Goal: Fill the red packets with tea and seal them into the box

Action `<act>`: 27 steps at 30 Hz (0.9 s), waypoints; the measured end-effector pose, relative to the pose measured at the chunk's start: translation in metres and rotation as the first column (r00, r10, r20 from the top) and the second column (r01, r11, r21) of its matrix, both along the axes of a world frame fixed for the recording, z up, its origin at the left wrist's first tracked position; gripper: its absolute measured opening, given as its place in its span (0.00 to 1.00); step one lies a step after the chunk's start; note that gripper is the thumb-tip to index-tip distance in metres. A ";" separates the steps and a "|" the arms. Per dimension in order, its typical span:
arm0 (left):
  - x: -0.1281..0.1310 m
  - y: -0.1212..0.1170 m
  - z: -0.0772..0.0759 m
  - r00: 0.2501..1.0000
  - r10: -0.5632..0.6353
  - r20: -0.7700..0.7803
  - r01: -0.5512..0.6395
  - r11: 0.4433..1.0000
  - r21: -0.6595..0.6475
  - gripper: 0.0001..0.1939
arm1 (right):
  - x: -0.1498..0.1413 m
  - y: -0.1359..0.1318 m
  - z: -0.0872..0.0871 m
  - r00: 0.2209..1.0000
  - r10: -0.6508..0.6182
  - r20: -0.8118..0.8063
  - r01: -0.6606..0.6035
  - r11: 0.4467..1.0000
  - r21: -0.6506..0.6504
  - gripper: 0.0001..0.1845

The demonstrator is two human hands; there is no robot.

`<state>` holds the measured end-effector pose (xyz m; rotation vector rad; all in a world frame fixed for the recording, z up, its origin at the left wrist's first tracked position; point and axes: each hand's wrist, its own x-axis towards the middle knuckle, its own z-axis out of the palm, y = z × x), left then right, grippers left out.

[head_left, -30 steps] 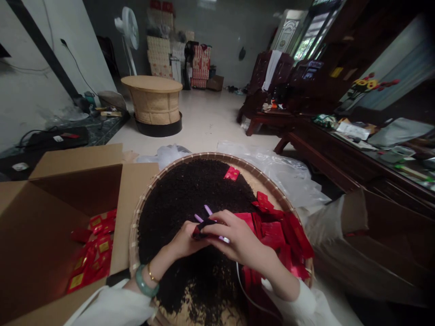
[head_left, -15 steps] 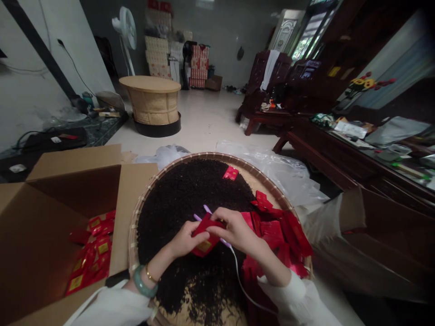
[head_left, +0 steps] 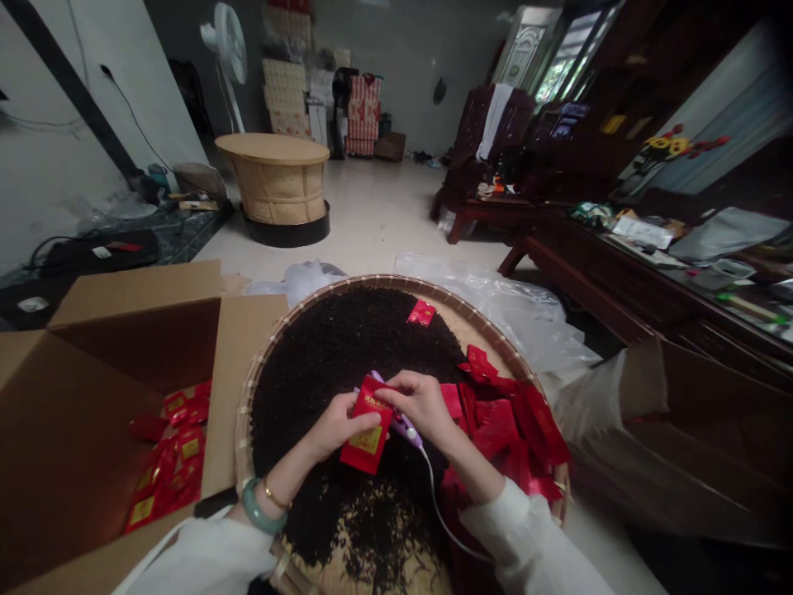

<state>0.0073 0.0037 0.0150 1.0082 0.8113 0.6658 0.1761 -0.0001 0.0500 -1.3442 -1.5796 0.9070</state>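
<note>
Upright over the black loose tea leaves [head_left: 303, 347], a red foil packet [head_left: 365, 442] with gold print faces me. My left hand [head_left: 334, 430] grips its left side, the thumb pressed across the front. At its upper right corner, my right hand [head_left: 421, 405] pinches the packet between thumb and fingers. A purple two-armed tool, like a small hair straightener [head_left: 405, 431], with a white cord sits behind the packet and under my right hand. Whether my right fingers also hold it, I cannot tell. The leaves lie in a round woven bamboo tray [head_left: 244, 413].
Flat red packets [head_left: 496, 426] are heaped on the tray's right side; another small red packet [head_left: 422, 312] lies on the leaves' far edge. At left stands an open cardboard box [head_left: 248, 330] containing several filled red packets [head_left: 179, 463]. Clear plastic sheeting [head_left: 514, 310] lies beyond the tray.
The packet has turned from tilted and partly folded to upright, its printed front now showing. My right hand has shifted slightly, and more of the purple tool's handle shows.
</note>
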 end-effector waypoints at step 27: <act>0.002 -0.006 0.017 0.975 -0.125 -0.186 0.112 0.990 -0.081 0.14 | -0.022 0.010 0.007 0.679 0.131 0.722 -0.174 0.985 -0.016 0.18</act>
